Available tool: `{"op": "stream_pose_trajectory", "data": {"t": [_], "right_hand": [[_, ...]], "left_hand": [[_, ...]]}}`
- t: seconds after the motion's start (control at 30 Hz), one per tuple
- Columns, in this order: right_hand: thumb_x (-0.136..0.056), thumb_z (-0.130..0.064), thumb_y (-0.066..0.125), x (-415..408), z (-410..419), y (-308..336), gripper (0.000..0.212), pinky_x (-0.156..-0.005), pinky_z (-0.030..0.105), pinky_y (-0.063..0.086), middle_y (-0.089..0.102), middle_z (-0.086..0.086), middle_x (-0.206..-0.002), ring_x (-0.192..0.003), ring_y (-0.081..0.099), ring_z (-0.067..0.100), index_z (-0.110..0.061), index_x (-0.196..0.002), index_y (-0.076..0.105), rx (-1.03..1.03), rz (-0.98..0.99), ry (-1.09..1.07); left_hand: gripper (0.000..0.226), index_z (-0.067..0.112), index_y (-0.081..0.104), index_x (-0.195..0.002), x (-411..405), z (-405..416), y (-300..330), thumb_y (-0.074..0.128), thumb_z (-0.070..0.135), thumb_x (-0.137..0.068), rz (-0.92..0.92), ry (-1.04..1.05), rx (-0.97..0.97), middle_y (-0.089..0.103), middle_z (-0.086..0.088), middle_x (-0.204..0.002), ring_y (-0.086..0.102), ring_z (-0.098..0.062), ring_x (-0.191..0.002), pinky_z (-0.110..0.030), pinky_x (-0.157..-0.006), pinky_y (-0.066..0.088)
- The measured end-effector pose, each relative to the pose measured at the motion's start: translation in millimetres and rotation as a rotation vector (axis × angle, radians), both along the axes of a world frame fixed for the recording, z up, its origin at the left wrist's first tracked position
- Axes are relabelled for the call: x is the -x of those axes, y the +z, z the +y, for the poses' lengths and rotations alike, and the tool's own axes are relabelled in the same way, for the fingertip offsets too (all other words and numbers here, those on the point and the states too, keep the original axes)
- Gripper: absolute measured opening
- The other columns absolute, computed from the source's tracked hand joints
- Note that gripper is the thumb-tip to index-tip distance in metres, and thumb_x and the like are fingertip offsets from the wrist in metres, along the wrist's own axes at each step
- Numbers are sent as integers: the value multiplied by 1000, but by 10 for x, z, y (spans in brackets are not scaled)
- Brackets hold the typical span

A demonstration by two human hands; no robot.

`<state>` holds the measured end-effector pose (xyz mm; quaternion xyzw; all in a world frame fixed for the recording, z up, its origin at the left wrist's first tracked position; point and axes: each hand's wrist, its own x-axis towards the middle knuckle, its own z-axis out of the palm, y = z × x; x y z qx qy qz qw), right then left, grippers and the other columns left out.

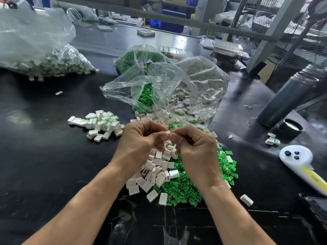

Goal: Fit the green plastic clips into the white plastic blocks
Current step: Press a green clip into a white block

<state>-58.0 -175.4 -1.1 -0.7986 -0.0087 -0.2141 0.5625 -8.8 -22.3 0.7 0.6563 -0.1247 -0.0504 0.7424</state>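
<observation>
Both hands meet above the heap, the left hand (141,137) and right hand (192,147) pinching one small white plastic block (167,133) between them; any green clip is hidden. Likely mid-insertion: next, press firmly, then drop it on the finished pile of white blocks (100,123) left of the hands.

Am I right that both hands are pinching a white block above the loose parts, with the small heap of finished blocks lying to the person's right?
Not quite. The left hand and right hand do pinch a white block above the loose parts, but the small heap of finished blocks lies to the person's left, as the head view shows.
</observation>
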Motion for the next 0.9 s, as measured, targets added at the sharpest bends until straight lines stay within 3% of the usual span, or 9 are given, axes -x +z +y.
{"op": "stream_pose_trajectory", "data": {"t": [0.07,0.17,0.3,0.4,0.5,0.63,0.7,0.8,0.9], "right_hand": [[-90,-9,78,0,-26,29,15,-58,45,54,71,1,-71,-61,60,22,-23,-83,78,-47,22,33],[-90,-6,77,-12,-45,52,18,-53,39,56,72,4,-69,-55,57,17,-20,-80,80,-180,89,54],[-95,-11,73,-38,-96,46,12,-52,28,55,72,2,-70,-54,58,13,-14,-84,78,-201,151,31],[-96,-20,73,-41,-151,28,11,-59,27,52,73,-2,-74,-60,59,5,-20,-85,77,-86,171,8],[-96,-27,72,-43,-156,40,12,-58,16,46,73,-7,-76,-60,60,0,-23,-86,77,-4,174,14],[-105,-42,57,-33,-115,63,37,-57,35,45,72,11,-79,-61,55,14,-18,-83,74,-81,184,-11],[-106,-49,49,-15,-61,101,47,-52,34,44,72,16,-80,-60,54,20,-15,-85,73,-213,201,24],[-106,-58,36,8,13,139,63,-47,28,45,73,8,-76,-59,58,18,-11,-85,73,-303,262,127],[-105,-58,36,17,37,151,63,-46,25,45,66,3,-66,-55,55,15,-14,-81,73,-314,269,173]], "left_hand": [[8,5,75,-84,-19,19,11,77,-3,-84,2,-14,-2,73,-10,-72,66,-18,-57,-25,-58,57],[5,4,75,-87,1,-9,12,77,-1,-85,-10,-18,2,72,-8,-71,64,-17,-59,-28,-59,59],[17,14,75,-101,11,-18,17,77,3,-88,-114,-32,-64,75,-3,-87,69,-17,-73,-29,-66,60],[24,30,74,-103,-10,19,-23,81,15,-86,-347,25,-330,70,11,-98,68,-14,-81,-30,-71,60],[18,36,72,-102,-14,34,-39,78,26,-89,-499,74,-532,63,20,-102,66,-11,-86,-29,-75,58],[20,31,74,-96,-6,-7,-47,83,17,-85,-431,102,-389,69,16,-94,67,-14,-82,-30,-71,58],[21,29,74,-94,3,-38,-28,84,15,-83,-333,92,-261,73,11,-91,68,-15,-78,-33,-71,59],[21,25,73,-96,28,-87,-3,84,14,-82,-238,43,-139,75,1,-92,69,-21,-78,-42,-77,60],[24,19,71,-101,64,-120,15,84,14,-81,-191,-10,-80,73,-7,-89,67,-21,-75,-50,-80,59]]}}
